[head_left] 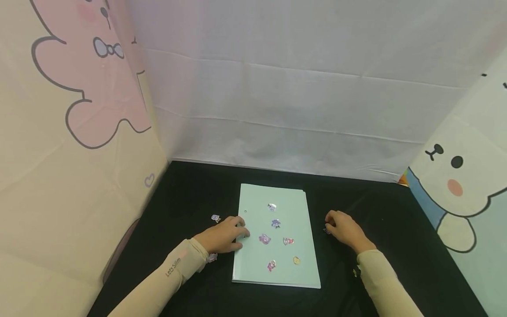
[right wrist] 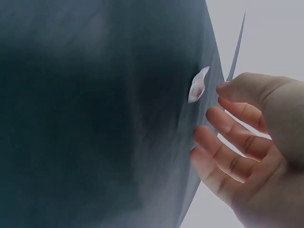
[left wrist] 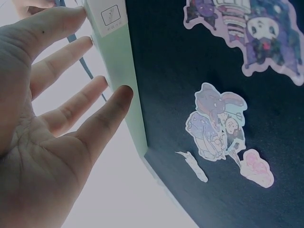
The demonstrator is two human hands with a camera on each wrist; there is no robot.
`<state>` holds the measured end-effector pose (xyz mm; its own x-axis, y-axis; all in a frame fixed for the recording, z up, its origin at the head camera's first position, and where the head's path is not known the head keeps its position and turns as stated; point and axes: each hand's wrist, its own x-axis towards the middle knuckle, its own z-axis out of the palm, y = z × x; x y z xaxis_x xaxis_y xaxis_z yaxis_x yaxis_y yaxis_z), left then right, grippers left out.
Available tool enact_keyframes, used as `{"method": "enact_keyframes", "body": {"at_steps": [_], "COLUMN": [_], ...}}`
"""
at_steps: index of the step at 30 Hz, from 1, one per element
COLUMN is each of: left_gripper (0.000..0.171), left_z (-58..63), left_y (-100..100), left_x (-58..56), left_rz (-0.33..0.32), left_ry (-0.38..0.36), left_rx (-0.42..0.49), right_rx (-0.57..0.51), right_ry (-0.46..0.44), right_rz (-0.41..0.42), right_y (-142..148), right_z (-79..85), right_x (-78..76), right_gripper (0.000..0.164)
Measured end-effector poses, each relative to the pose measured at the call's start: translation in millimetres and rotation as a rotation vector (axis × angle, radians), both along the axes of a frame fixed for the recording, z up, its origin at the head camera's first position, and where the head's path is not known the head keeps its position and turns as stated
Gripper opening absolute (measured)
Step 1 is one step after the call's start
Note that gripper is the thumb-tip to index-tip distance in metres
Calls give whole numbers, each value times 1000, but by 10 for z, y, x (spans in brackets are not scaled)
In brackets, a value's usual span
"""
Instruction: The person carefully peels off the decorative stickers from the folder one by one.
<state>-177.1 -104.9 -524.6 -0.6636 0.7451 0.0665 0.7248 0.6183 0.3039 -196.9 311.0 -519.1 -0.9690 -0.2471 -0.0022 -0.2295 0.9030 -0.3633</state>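
A pale green file folder lies on the black tablecloth, with several small cartoon stickers on it, among them a purple one and a yellow one. My left hand reaches across the folder's left edge, fingers spread and fingertips at its surface; the green spine shows beside them in the left wrist view. To the folder's right, my right hand is low over the cloth with loosely bent fingers. A small sticker lies just beyond its thumb tip, partly hidden by the fingers in the head view.
Loose stickers lie left of the folder, one above the left wrist and another beside it. Another yellowish piece is near the right sleeve. A white curtain stands behind the table, with cartoon-printed cloth on both sides.
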Motion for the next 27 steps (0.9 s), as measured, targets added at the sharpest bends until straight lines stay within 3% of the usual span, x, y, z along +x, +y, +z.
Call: {"method": "enact_keyframes", "body": {"at_steps": [16,27], "left_gripper": [31,31], "left_z": [17,11], "left_y": [9,2], "left_x": [6,11], "left_rz": [2,2], "left_ry": [-3,0], "left_rx": [-7,-4], "right_rx": [10,20], "right_ry": [-3,-17], "right_rz": [91,157], "right_y": [-883,-1232], "right_z": [-18,-58], "right_x": [-193,-216], "right_gripper": [13,17]}}
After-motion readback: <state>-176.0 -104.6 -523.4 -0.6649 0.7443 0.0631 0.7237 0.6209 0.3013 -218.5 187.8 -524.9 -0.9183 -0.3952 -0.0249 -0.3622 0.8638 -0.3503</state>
